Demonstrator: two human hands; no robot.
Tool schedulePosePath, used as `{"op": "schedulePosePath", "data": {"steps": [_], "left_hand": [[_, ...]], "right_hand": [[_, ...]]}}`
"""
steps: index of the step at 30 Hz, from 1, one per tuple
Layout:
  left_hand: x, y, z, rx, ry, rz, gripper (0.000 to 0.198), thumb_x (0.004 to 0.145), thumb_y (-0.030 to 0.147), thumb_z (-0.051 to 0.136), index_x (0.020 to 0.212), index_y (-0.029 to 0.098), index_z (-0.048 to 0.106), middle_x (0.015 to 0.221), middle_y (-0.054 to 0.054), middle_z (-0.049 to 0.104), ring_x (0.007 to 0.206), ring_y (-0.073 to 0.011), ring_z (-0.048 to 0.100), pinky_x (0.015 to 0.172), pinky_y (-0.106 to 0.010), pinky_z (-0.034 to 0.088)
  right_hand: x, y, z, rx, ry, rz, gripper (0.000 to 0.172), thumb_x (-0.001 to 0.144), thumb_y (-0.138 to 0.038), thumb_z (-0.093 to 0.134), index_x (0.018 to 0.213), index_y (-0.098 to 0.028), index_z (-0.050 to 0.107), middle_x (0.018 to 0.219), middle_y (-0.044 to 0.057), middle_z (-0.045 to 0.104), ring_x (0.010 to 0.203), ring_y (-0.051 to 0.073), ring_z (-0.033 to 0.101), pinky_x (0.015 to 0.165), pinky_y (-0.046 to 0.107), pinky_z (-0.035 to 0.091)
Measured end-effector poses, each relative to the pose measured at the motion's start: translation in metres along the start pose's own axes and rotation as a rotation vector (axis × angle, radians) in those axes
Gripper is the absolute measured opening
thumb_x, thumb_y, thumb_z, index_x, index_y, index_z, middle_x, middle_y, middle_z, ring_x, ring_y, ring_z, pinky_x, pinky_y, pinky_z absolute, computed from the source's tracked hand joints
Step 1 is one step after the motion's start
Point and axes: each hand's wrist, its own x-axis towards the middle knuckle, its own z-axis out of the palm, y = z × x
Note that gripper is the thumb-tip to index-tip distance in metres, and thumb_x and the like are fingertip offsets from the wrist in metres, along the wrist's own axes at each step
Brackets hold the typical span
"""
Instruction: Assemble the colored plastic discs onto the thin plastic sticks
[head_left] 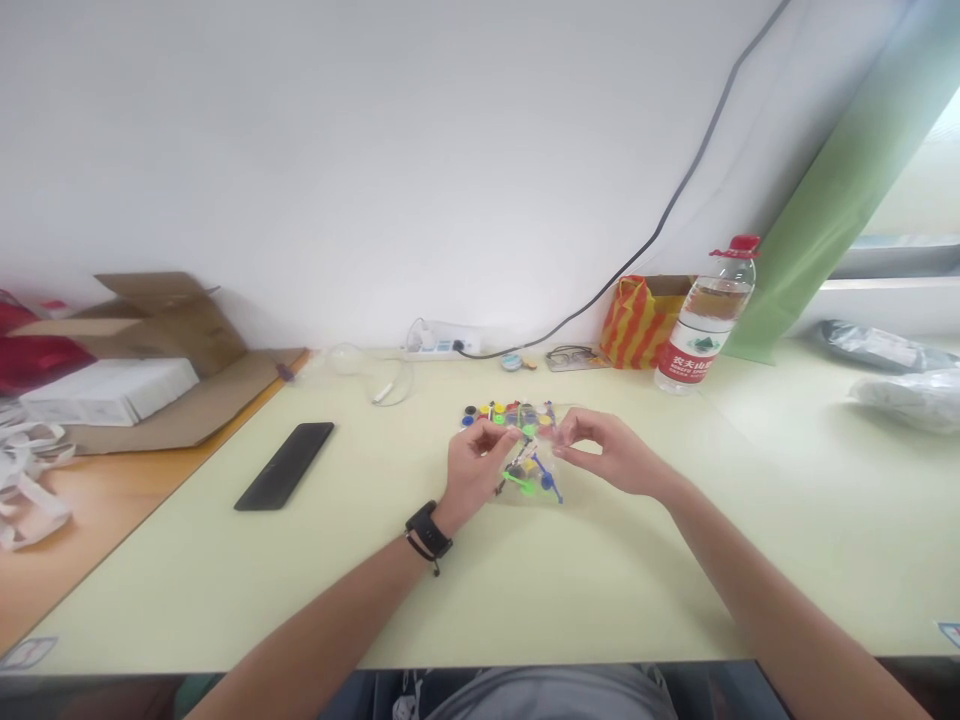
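Observation:
A clear plastic bag (537, 470) lies on the table in front of me with small plastic pieces in it. Among these are a green piece (520, 484) and a blue stick-like piece (547, 480). My left hand (480, 462) is closed in a pinch at the bag's left upper side. On the other side my right hand (604, 450) pinches the bag between thumb and fingers. Just behind the hands are several round coloured pieces (485, 411), yellow, blue, red and black. Whether those lie inside the bag or beside it, I cannot tell.
A black flat slab (285, 466) lies to the left. Along the wall are a power strip (442, 342), eyeglasses (571, 354), a striped bag (641, 322) and a tall water bottle (709, 320). An opened cardboard box (172, 330) stands far left; plastic packets (911, 397) lie far right.

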Motion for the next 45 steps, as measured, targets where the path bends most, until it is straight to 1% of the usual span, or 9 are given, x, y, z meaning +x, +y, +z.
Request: {"op": "schedulePosePath", "data": {"steps": [2,6,10,13,17,21,27,39,45], "left_hand": [[0.000,0.000,0.001,-0.017,-0.020,-0.009,0.034,0.086,0.047,0.078,0.076,0.017,0.066,0.068,0.000,0.062,0.060,-0.0116,0.052,0.058,-0.025,0.043],[0.000,0.000,0.003,-0.068,-0.064,-0.002,0.034,0.094,0.050,0.068,0.084,0.019,0.058,0.064,0.003,0.054,0.058,-0.0109,0.048,0.057,-0.024,0.041],[0.002,-0.002,0.002,-0.076,-0.061,0.043,0.036,0.098,0.053,0.062,0.086,0.020,0.054,0.071,0.002,0.055,0.063,-0.0114,0.050,0.061,-0.024,0.043],[0.005,-0.001,-0.001,-0.087,-0.064,0.047,0.037,0.096,0.054,0.064,0.086,0.019,0.055,0.080,-0.001,0.062,0.069,-0.0125,0.055,0.068,-0.025,0.049],[0.006,0.002,0.000,-0.190,-0.087,-0.070,0.039,0.090,0.055,0.070,0.086,0.019,0.057,0.089,-0.004,0.071,0.080,-0.0168,0.067,0.082,-0.032,0.057],[0.003,0.005,0.003,-0.238,-0.105,-0.140,0.039,0.086,0.053,0.076,0.084,0.018,0.058,0.082,-0.003,0.071,0.077,-0.0168,0.070,0.082,-0.033,0.060],[0.005,0.007,0.002,-0.237,-0.153,-0.184,0.038,0.082,0.047,0.082,0.101,0.017,0.069,0.100,-0.010,0.076,0.096,-0.0234,0.073,0.087,-0.037,0.060],[0.008,0.005,0.003,-0.022,-0.193,-0.054,0.032,0.086,0.045,0.078,0.085,0.014,0.078,0.075,-0.004,0.070,0.067,-0.0135,0.059,0.065,-0.025,0.049],[0.006,0.005,0.005,-0.025,-0.082,-0.003,0.033,0.087,0.046,0.076,0.080,0.014,0.077,0.069,-0.002,0.065,0.063,-0.0122,0.054,0.062,-0.024,0.045]], "right_hand": [[-0.003,0.007,0.008,0.130,0.110,0.002,0.029,0.091,-0.044,0.073,0.105,-0.026,0.055,0.090,0.001,0.065,0.089,0.020,0.068,0.092,0.041,0.057],[-0.005,0.021,0.027,0.324,0.271,0.066,0.064,0.085,-0.046,0.079,0.135,-0.032,0.041,0.095,-0.001,0.064,0.094,0.020,0.068,0.087,0.039,0.058],[-0.004,0.031,0.036,0.246,0.091,0.199,0.042,0.081,-0.056,0.079,0.100,-0.021,0.065,0.094,0.004,0.068,0.083,0.019,0.065,0.072,0.033,0.055],[-0.004,0.031,0.036,0.265,0.035,0.221,0.042,0.081,-0.058,0.078,0.080,-0.020,0.060,0.082,0.001,0.065,0.073,0.016,0.060,0.067,0.031,0.050],[-0.004,0.026,0.032,0.278,-0.002,0.210,0.045,0.079,-0.057,0.081,0.075,-0.020,0.054,0.077,-0.001,0.061,0.069,0.015,0.057,0.066,0.030,0.048],[-0.002,0.027,0.030,0.279,0.082,0.146,0.037,0.085,-0.055,0.076,0.090,-0.020,0.064,0.093,0.003,0.068,0.084,0.018,0.061,0.078,0.034,0.051],[-0.002,0.029,0.031,0.325,0.200,0.188,0.036,0.083,-0.054,0.077,0.093,-0.021,0.069,0.097,0.005,0.070,0.092,0.022,0.063,0.082,0.036,0.051],[0.011,0.030,0.055,0.365,0.323,0.238,0.022,0.079,-0.038,0.073,0.072,-0.019,0.063,0.072,0.000,0.059,0.071,0.016,0.052,0.068,0.029,0.041],[0.009,0.032,0.058,0.292,0.383,0.249,0.008,0.071,-0.023,0.055,0.064,-0.021,0.053,0.060,-0.003,0.048,0.060,0.014,0.044,0.060,0.028,0.034]]}}
